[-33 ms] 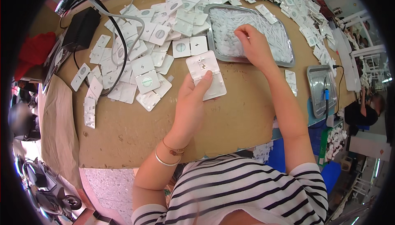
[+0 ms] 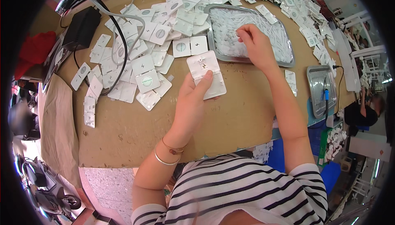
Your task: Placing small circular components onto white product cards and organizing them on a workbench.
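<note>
- At the upper left of the frame, a black power box (image 2: pixel 81 28) lies on the brown surface (image 2: pixel 242 118).
- Right of it, a heap of white hinged pieces (image 2: pixel 164 23) spreads toward the top centre, a grey cable (image 2: pixel 142 21) looping over its left part.
- At centre, the left hand (image 2: pixel 190 97) has its grip closed on a white two-panel plate (image 2: pixel 197 63), thumb across its face; the plate is raised in front of the surface.
- At upper centre-right, a metal tray (image 2: pixel 288 63) holds many small white parts (image 2: pixel 230 21).
- The right hand (image 2: pixel 260 50) is over that tray, fingers bent toward the thumb; whether its grip pinches anything, I cannot tell.
- At right, a blue-handled tool (image 2: pixel 327 95) rests at a smaller metal tray (image 2: pixel 317 81).
</note>
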Demonstrator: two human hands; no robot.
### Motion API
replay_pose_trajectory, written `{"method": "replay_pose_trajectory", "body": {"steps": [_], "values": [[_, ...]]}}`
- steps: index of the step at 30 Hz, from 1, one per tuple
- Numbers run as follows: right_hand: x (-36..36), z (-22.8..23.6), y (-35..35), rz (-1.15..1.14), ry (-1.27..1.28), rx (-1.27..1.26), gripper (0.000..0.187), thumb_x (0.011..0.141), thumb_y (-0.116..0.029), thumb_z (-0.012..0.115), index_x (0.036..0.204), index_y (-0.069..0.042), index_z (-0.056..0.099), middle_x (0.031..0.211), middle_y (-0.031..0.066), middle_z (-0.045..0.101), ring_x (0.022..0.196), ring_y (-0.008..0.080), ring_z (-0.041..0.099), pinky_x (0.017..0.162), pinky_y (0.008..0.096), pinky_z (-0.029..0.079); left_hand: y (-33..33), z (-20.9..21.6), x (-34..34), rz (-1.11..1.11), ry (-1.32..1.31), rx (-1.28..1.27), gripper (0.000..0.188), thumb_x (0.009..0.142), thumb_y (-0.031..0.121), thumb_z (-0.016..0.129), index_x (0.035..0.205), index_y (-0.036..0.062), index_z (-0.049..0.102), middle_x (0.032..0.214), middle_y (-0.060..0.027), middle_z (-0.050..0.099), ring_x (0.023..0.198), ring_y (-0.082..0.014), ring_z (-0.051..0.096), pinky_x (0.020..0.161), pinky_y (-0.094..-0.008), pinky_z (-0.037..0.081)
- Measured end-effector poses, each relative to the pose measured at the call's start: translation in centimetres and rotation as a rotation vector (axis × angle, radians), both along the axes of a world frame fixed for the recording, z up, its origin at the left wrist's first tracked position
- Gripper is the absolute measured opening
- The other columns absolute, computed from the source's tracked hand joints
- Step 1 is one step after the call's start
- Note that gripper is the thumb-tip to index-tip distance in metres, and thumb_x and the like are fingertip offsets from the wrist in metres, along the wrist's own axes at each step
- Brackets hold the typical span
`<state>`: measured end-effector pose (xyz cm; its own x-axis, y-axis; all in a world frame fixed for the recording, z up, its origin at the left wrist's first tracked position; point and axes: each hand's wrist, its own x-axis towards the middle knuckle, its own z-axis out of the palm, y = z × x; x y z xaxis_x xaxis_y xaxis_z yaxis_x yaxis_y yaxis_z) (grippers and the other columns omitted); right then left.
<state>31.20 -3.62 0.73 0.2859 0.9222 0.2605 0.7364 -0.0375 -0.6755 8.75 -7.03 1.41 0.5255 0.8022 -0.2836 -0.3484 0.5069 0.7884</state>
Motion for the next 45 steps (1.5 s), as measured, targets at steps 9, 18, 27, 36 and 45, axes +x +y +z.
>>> {"method": "replay_pose_trajectory", "body": {"steps": [9,18,27,36,45], "values": [[-4.1,3.3,-7.2,0.282,0.871,-0.093,0.015,0.085,-0.004,0.061,0.099,0.000,0.060,0.087,0.0031,0.061,0.079,0.0087,0.057,0.072,0.0229,0.046,-0.3,-0.8,0.5,-0.097,0.160,0.150,0.032,0.093,0.026,0.053,0.110,-0.0010,0.050,0.102,-0.0087,0.059,0.084,-0.0120,0.059,0.067,-0.0268,0.052],[-7.6,1.3,-7.7,0.105,0.670,0.046,0.021,0.077,0.002,0.066,0.096,-0.001,0.057,0.087,0.0034,0.062,0.075,0.0064,0.054,0.068,0.0201,0.045,-0.9,-1.3,0.6,-0.139,0.292,0.366,0.029,0.092,0.020,0.055,0.106,-0.0047,0.052,0.096,-0.0115,0.060,0.081,-0.0148,0.062,0.062,-0.0260,0.055],[-7.6,2.4,-7.7,0.060,0.585,-0.006,0.028,0.076,0.002,0.065,0.101,0.000,0.053,0.083,0.0043,0.062,0.073,0.0067,0.053,0.066,0.0206,0.045,-1.0,-1.9,0.7,-0.124,0.332,0.469,0.025,0.090,0.017,0.057,0.101,-0.0047,0.054,0.089,-0.0141,0.060,0.074,-0.0188,0.062,0.059,-0.0306,0.051],[-7.8,2.1,-7.8,-0.001,0.342,-0.006,0.035,0.076,0.000,0.066,0.108,0.000,0.051,0.085,0.0039,0.060,0.076,0.0074,0.054,0.068,0.0218,0.046,-1.2,-2.3,0.7,-0.089,0.399,0.652,0.018,0.087,0.013,0.057,0.094,-0.0029,0.054,0.081,-0.0166,0.058,0.071,-0.0294,0.057,0.062,-0.0379,0.044],[-7.7,0.8,-9.2,-0.022,0.773,-0.056,0.036,0.081,-0.007,0.064,0.116,-0.003,0.053,0.084,0.0038,0.061,0.073,0.0070,0.056,0.063,0.0214,0.045,-1.5,-1.9,0.7,-0.145,0.606,0.882,0.026,0.085,0.021,0.062,0.095,-0.0020,0.054,0.080,-0.0163,0.058,0.069,-0.0285,0.057,0.061,-0.0382,0.044]]}}
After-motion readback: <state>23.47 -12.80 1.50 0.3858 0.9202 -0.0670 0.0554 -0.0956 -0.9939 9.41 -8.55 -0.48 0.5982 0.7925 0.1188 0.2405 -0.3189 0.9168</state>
